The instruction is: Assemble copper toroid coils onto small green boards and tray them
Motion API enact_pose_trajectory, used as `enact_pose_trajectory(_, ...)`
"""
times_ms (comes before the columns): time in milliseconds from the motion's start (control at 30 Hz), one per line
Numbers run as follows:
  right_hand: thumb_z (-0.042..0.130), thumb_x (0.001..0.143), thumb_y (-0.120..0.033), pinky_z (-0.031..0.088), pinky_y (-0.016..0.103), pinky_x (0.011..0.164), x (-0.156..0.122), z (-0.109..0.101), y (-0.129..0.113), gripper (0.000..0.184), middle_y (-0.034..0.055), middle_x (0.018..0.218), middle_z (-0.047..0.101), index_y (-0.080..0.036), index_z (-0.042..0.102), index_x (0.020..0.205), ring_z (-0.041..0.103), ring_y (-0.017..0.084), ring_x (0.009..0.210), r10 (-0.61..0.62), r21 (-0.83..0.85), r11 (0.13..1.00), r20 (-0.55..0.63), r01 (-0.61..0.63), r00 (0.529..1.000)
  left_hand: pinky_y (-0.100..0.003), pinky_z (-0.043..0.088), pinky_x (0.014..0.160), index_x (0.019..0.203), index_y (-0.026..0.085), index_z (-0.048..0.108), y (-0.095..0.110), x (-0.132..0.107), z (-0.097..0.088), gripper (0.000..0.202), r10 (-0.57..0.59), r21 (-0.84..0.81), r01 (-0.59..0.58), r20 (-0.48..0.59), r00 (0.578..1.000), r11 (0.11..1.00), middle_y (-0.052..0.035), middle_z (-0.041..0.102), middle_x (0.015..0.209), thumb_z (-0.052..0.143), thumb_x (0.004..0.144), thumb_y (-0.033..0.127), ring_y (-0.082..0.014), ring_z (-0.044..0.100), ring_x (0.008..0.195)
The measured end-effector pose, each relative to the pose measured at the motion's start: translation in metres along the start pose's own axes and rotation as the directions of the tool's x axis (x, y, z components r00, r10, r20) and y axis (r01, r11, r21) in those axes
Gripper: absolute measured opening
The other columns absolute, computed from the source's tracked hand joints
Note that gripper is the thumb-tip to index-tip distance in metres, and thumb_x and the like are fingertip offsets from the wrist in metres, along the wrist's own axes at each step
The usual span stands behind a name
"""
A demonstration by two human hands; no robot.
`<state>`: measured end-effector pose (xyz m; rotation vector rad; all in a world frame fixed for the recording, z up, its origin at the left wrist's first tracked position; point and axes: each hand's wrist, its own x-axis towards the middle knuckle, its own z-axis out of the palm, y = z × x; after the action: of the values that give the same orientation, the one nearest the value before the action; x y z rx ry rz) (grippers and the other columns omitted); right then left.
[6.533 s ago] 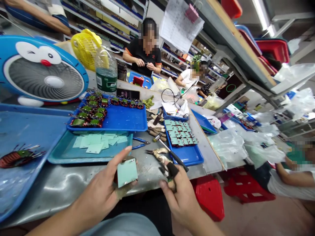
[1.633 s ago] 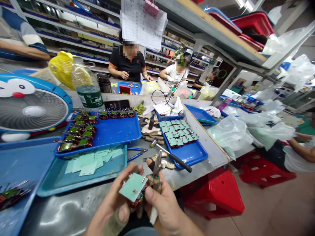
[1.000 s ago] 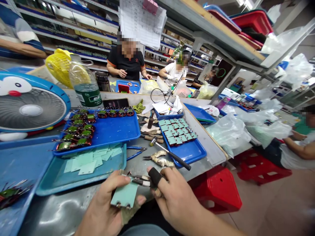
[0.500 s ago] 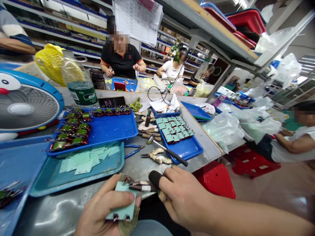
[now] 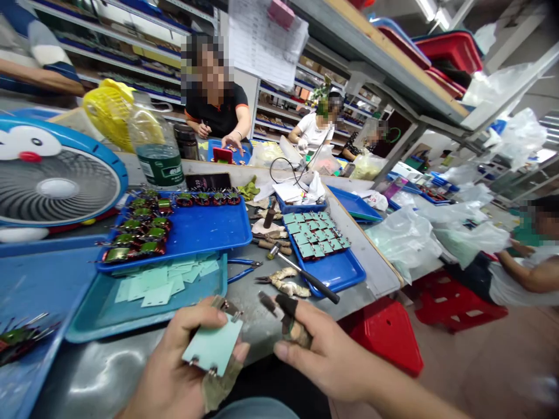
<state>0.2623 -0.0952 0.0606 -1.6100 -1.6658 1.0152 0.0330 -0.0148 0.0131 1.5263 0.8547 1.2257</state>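
1. Pale-green square card-like plate [image 5: 213,344], low centre of the frame: my left hand [image 5: 168,349] pinches it.
2. My right hand [image 5: 325,349] clasps blurred dark-tipped metal pliers [image 5: 276,312], now apart from the plate, leaving its thin metallic upper wire ends [image 5: 237,316] free.
3. Half a second ago, the tool's tips were at those ends.

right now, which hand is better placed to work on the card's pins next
Probably the right hand: it holds pliers close beside the card but apart from it, while the left hand is taken up gripping that card.
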Motion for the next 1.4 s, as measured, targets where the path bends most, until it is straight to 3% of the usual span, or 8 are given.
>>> enact_pose_trajectory(200,0.071,0.096,-0.036,0.052,0.035,0.091,-0.003,0.044,0.045,0.022,0.0042,0.097,0.067,-0.019,0.069,0.111,0.063,0.023,0.094,0.162,0.188,0.973,-0.157,-0.132,0.974,-0.029,0.06,0.07,0.118,0.029,0.052,0.004,0.001,0.0,0.055,-0.157,0.002,0.157,-0.067,0.985,0.988,-0.0012,0.07,0.096,0.088,0.078,0.041,-0.0194,0.072,0.076)
enact_pose_trajectory(400,0.07,0.094,-0.03,0.049,0.036,0.093,-0.007,0.05,0.046,0.024,0.0063,0.106,0.07,-0.019,0.07,0.115,0.063,0.024,0.099,0.162,0.122,0.982,-0.157,-0.144,0.974,-0.026,0.058,0.073,0.123,0.031,0.05,0.02,0.007,0.003,0.062,-0.312,-0.066,0.308,-0.073,0.947,0.949,-0.0033,0.069,0.107,0.088,0.078,0.051,-0.021,0.07,0.09)
enact_pose_trajectory(700,0.069,0.095,-0.028,0.05,0.035,0.086,-0.006,0.067,0.075,0.018,0.0056,0.101,0.069,-0.019,0.068,0.11,0.064,0.024,0.093,0.155,-0.007,0.987,-0.217,-0.16,0.964,-0.026,0.061,0.068,0.127,0.033,0.048,0.008,0.008,-0.007,0.068,-0.326,-0.189,0.318,-0.011,0.945,0.929,-0.0024,0.067,0.11,0.093,0.077,0.04,-0.0168,0.067,0.079)
enact_pose_trajectory(800,0.065,0.095,-0.025,0.05,0.037,0.087,-0.002,0.07,0.079,0.007,0.0069,0.102,0.067,-0.02,0.064,0.1,0.063,0.025,0.096,0.136,-0.16,0.971,-0.234,-0.176,0.963,-0.024,0.06,0.065,0.126,0.036,0.051,0.021,0.011,-0.006,0.071,-0.436,-0.373,0.408,0.01,0.9,0.833,0.0006,0.066,0.112,0.097,0.072,0.037,-0.0134,0.065,0.075)
enact_pose_trajectory(933,0.063,0.094,-0.024,0.05,0.039,0.086,0.003,0.075,0.085,0.006,0.007,0.098,0.065,-0.021,0.059,0.092,0.062,0.027,0.094,0.12,-0.224,0.958,-0.246,-0.177,0.962,-0.018,0.051,0.052,0.121,0.032,0.063,0.033,0.015,-0.011,0.049,-0.539,-0.684,0.496,0.175,0.824,0.535,0.0011,0.067,0.101,0.089,0.082,0.044,-0.0069,0.055,0.058)
enact_pose_trajectory(1100,0.063,0.096,-0.028,0.051,0.042,0.091,0.005,0.084,0.099,0.008,0.0096,0.104,0.066,-0.021,0.062,0.099,0.064,0.029,0.1,0.095,-0.227,0.962,-0.235,-0.149,0.967,-0.021,0.052,0.052,0.1,0.012,0.076,0.015,0.018,-0.025,0.035,-0.346,-0.828,0.493,0.395,0.851,0.267,-0.004,0.068,0.083,0.073,0.094,0.047,-0.0049,0.045,0.048)
enact_pose_trajectory(1233,0.06,0.098,-0.032,0.055,0.042,0.088,0.005,0.088,0.113,0.012,0.0098,0.102,0.068,-0.021,0.064,0.102,0.067,0.029,0.097,0.048,-0.294,0.949,-0.216,-0.112,0.975,-0.021,0.05,0.053,0.113,0.009,0.076,0.006,0.017,-0.026,0.045,-0.196,-0.856,0.489,0.457,0.868,0.167,-0.002,0.063,0.075,0.065,0.098,0.05,-0.0052,0.036,0.048)
enact_pose_trajectory(1400,0.063,0.099,-0.037,0.059,0.04,0.085,0.002,0.089,0.127,0.016,0.0108,0.102,0.07,-0.021,0.064,0.096,0.071,0.029,0.097,-0.004,-0.38,0.921,-0.215,-0.08,0.977,-0.02,0.045,0.051,0.109,0.011,0.074,0.012,0.017,-0.025,0.044,-0.149,-0.841,0.517,0.498,0.854,0.157,0.0009,0.057,0.069,0.064,0.098,0.053,-0.0051,0.028,0.045)
